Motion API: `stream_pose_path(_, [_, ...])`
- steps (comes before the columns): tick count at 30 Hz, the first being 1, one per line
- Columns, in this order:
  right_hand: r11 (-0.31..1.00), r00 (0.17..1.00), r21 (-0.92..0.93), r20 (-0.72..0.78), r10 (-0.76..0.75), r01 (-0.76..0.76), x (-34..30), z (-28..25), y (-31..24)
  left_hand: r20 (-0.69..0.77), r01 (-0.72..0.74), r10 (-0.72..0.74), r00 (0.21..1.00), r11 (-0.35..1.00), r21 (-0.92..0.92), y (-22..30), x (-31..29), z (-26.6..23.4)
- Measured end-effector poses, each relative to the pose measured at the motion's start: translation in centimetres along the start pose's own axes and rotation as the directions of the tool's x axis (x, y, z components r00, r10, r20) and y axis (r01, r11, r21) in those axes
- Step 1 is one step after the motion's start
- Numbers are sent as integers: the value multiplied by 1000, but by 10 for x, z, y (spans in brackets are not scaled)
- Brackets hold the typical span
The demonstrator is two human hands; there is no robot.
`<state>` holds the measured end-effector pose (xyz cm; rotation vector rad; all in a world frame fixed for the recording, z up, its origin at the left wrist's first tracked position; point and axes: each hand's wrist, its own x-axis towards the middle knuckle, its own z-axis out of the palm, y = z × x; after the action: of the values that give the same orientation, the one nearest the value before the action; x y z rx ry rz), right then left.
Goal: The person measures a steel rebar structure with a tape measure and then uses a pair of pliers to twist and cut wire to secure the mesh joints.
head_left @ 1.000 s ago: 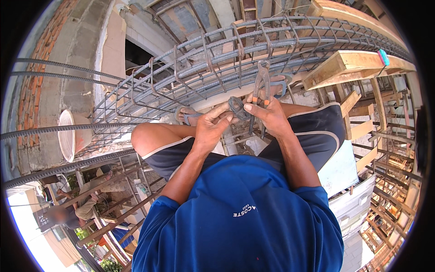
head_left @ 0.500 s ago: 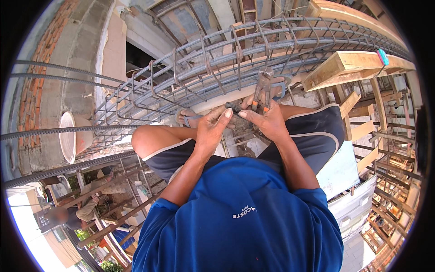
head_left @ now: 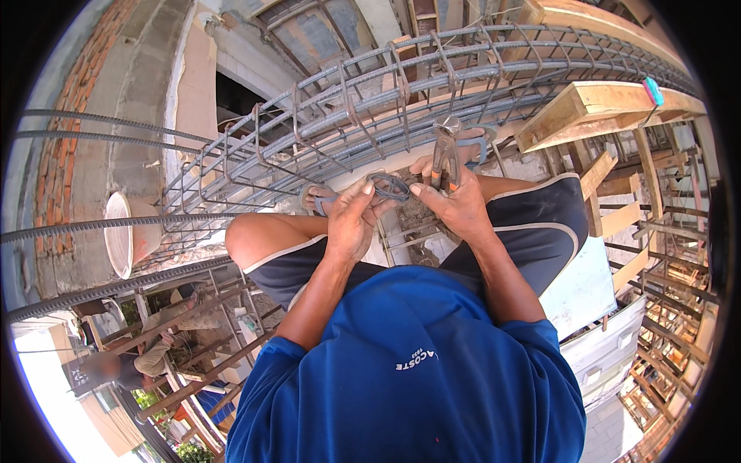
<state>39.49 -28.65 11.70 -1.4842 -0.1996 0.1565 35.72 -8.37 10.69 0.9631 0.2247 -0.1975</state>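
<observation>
A small bundle of dark tie wire, opened into an oval loop, spans the gap between my two hands. My left hand pinches its left end with thumb and fingers. In my right hand is a pair of pincers with orange marks on the handles, jaws pointing away from me. The thumb of that same hand touches the right end of the wire loop. Just beyond my hands runs a long rebar cage of ribbed bars and square stirrups.
A pale bucket lies tilted at the left beside loose rebars. Timber beams stand at the right, one carrying a blue-and-pink object. Below at the lower left, another person is among timbers. My sandalled feet rest by the cage.
The wire bundle has turned and spread from a tight dark clump into an open loop. My left hand has shifted slightly left and down; the pincers stay in my right hand.
</observation>
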Motion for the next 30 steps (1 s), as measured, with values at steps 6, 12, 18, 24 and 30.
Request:
stream_pose_path(6, [945,991,-304,-15,-136,125,-2,8,-4,52,-141,131,990,918,370,-3,-4,10])
stream_pose_path(12, [882,970,-406,51,-237,237,-1,3,12,96,-153,119,988,772,618,-2,-4,4])
stream_pose_path(18, [948,986,-278,-18,-168,157,4,-1,13,116,-87,41,992,900,428,6,-3,-2])
stream_pose_path(24, [906,969,-345,61,-239,245,4,6,29,51,22,-30,998,986,166,6,4,5])
stream_pose_path(30, [883,998,-468,53,-20,42,-6,17,21,-184,83,-42,982,971,226,-4,7,12])
